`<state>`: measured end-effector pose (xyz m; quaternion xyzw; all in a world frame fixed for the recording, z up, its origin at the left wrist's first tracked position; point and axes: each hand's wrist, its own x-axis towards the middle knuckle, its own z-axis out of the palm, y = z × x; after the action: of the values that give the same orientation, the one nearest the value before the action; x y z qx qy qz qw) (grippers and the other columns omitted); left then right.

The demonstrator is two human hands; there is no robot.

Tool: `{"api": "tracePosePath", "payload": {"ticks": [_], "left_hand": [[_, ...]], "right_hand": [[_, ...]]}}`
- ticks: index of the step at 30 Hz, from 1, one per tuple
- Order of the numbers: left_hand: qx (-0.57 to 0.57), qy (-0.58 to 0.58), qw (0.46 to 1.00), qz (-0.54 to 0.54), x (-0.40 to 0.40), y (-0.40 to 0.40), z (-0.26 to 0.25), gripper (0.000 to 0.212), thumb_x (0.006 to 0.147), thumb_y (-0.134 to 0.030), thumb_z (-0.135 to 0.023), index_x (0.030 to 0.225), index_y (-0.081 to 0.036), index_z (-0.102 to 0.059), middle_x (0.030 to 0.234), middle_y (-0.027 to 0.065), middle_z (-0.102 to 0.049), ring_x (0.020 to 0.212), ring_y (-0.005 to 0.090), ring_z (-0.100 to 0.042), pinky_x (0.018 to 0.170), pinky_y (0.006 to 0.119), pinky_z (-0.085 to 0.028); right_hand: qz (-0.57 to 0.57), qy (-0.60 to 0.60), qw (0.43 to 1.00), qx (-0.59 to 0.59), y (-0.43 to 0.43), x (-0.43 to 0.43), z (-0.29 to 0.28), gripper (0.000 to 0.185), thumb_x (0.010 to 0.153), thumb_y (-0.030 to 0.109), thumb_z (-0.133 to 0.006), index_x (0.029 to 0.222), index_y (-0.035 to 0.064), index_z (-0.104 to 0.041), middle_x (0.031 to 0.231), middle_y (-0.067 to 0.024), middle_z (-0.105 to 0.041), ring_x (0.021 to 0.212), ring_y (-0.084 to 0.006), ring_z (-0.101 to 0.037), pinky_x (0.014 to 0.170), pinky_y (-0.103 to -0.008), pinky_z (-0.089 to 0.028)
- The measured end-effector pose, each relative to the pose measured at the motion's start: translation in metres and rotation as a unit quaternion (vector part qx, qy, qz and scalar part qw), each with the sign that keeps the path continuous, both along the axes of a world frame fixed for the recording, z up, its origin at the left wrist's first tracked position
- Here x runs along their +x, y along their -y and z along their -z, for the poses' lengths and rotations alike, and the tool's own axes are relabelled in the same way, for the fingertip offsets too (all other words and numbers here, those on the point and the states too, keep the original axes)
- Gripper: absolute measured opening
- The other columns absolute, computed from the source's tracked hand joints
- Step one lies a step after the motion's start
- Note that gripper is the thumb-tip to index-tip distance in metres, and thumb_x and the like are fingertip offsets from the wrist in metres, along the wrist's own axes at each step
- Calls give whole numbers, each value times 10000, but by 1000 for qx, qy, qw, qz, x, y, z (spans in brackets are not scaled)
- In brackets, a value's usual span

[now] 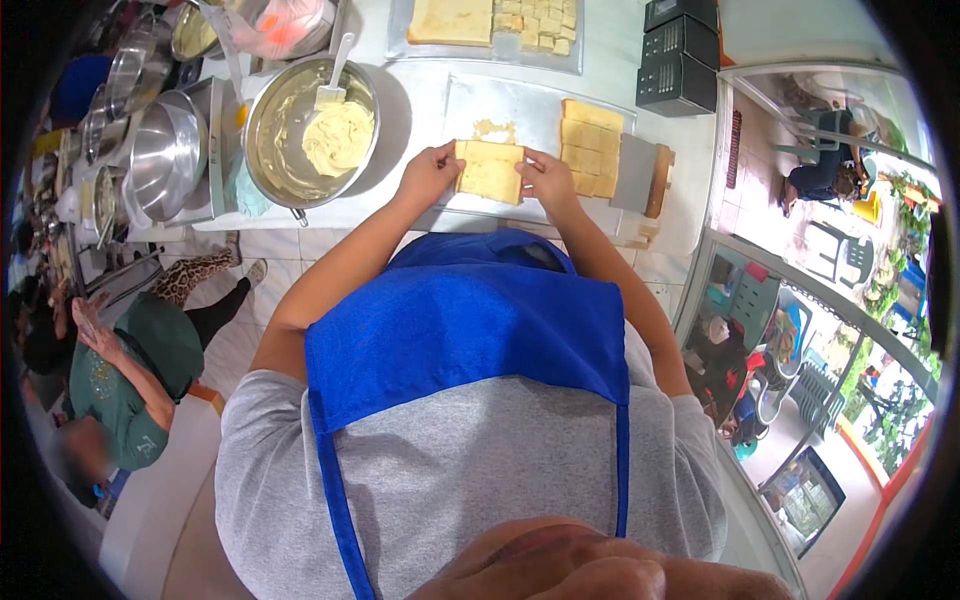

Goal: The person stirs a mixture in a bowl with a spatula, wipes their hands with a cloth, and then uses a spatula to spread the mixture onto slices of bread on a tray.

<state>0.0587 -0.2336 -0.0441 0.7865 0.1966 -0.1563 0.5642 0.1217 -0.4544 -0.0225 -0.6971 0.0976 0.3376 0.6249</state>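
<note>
A square slab of yellow sponge cake is held by its two side edges over the near part of a metal tray. My left hand grips its left edge, and my right hand grips the right one. Crumbs lie on the tray just beyond the slab. To the right of my right hand sits a block of cake cut into several squares. A wide scraper blade with a wooden handle rests against that block's right side.
Left of my hands stands a steel mixing bowl of pale cream with a spatula. Another tray at the back carries cake and cubes. Black boxes stand back right. Steel bowls and a person are at left.
</note>
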Motion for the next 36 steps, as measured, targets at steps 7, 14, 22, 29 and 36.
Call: {"api": "tracePosePath", "payload": {"ticks": [7,14,22,29,36], "left_hand": [[111,44,993,11,-3,7,-21,462,834,-233,-588,1250,-46,-515,951,159,-541,846,265,-587,784,330,-459],[36,25,998,-35,-8,0,-4,425,867,-211,-543,1249,-29,-507,992,173,-602,903,254,-598,796,307,-454],[-205,-109,961,-150,-1,-11,-17,283,884,-112,-557,1139,10,-568,906,59,-636,762,113,-587,693,248,-484],[-229,-140,949,-164,8,-10,-23,247,837,-92,-629,1063,-7,-576,915,38,-608,860,122,-568,805,260,-461],[-237,-123,959,-95,10,-10,-36,440,840,-43,-598,1269,-82,-510,999,28,-592,951,104,-522,877,245,-409]], "right_hand": [[-14,77,994,-71,3,-12,9,405,866,185,-566,1214,-16,-518,750,-46,-596,550,-81,-515,506,-223,-466],[17,-7,999,-36,13,-20,9,328,896,196,-522,1148,-12,-548,770,-41,-585,639,-91,-532,524,-235,-465],[-21,-41,999,5,17,-6,2,306,882,198,-542,1116,2,-565,857,-51,-595,716,-118,-556,599,-258,-489],[-18,-53,998,-42,15,-2,-4,359,841,216,-626,1128,8,-572,927,-96,-579,793,-144,-572,630,-274,-493],[-101,105,984,-99,10,-4,-13,485,791,159,-684,1235,46,-526,891,-89,-547,761,-169,-585,670,-277,-494]]}}
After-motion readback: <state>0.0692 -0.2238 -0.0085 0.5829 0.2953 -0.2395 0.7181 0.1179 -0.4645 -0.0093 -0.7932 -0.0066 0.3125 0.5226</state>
